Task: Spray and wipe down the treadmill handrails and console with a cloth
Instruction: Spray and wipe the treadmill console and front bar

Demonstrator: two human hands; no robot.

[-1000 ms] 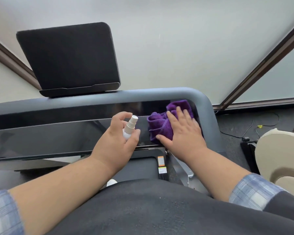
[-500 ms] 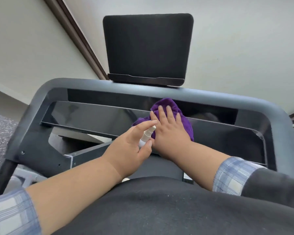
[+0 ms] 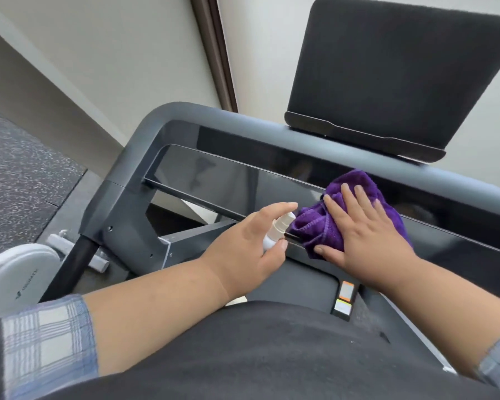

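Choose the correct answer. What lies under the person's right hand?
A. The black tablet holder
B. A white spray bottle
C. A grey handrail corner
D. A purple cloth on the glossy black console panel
D: the right hand presses flat on the purple cloth against the console panel; the left hand holds the spray bottle.

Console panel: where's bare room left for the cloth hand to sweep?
Free: the glossy console panel from the purple cloth out to the frame's left corner, and the stretch right of the right hand. Crowded: the middle, where the left hand holding the spray bottle sits right beside the cloth.
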